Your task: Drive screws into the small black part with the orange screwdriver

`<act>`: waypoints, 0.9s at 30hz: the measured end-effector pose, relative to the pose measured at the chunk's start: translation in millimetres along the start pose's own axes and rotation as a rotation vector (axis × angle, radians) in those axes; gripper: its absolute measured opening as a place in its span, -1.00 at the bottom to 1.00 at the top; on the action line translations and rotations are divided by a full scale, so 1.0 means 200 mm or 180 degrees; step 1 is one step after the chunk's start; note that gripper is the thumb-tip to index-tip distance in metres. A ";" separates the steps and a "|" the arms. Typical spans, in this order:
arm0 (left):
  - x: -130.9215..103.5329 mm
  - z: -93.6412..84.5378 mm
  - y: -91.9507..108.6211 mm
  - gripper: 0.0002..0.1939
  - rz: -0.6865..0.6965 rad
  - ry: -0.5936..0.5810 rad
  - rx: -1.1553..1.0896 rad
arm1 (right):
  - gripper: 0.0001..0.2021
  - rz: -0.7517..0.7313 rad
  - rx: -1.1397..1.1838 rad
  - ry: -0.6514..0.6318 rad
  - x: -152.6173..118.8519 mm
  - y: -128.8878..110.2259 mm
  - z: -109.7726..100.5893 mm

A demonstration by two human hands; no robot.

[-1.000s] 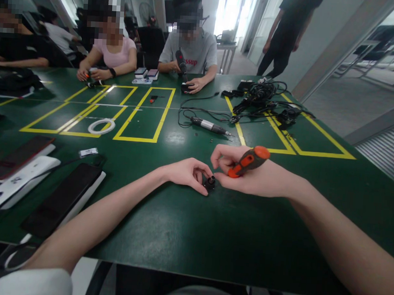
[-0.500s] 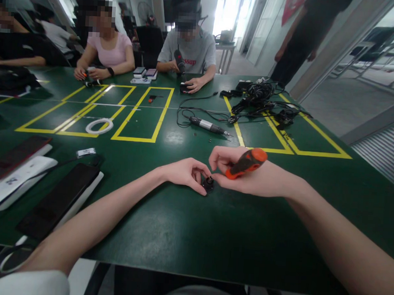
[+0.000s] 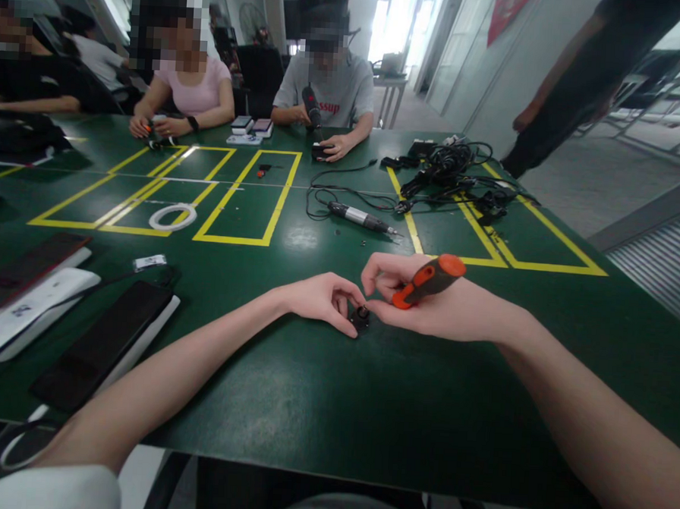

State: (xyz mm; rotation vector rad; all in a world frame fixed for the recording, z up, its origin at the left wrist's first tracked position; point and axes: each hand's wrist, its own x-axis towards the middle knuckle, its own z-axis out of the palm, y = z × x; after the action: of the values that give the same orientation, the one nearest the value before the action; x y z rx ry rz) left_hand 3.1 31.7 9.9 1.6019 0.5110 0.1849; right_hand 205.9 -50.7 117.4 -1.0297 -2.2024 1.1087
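Observation:
My left hand (image 3: 327, 301) rests on the green table (image 3: 264, 402), its thumb and fingers closed around a small black round part (image 3: 361, 318). Just right of that part, my right hand (image 3: 423, 301) has its thumb and index finger at the part's top edge. Tucked in the right palm is a screwdriver (image 3: 433, 281) with an orange and dark grey handle, its butt end tilted up to the right. The shaft and tip are hidden by the hand. Whether the right fingertips pinch anything small, I cannot make out.
An electric screwdriver (image 3: 362, 218) with a cord lies ahead, near tiny loose pieces. Tangled black cables (image 3: 452, 169) are at the far right. A white ring (image 3: 172, 216) lies left; phones and white power banks (image 3: 104, 345) sit nearer. Across the table, a person (image 3: 324, 86) holds a tool.
The screwdriver handle has turned in my right hand and shifted slightly right. My left hand and the black part stay put. A standing person at the right has moved farther right.

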 end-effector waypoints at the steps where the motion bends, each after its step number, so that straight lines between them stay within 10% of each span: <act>1: 0.00 0.00 0.00 -0.57 0.0003 -0.0006 0.0003 | -0.91 0.0033 0.0009 -0.0012 0.00 0.00 0.00; 27: 0.00 0.00 0.01 -0.59 -0.0018 0.0033 -0.0016 | -0.93 0.0044 -0.0316 -0.0092 0.01 -0.01 -0.01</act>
State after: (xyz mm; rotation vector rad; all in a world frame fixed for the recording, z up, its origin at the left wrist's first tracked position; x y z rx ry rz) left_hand 3.2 31.0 11.3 1.5953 0.5228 0.1903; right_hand 204.8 -49.1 120.1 -1.0780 -2.2969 1.0353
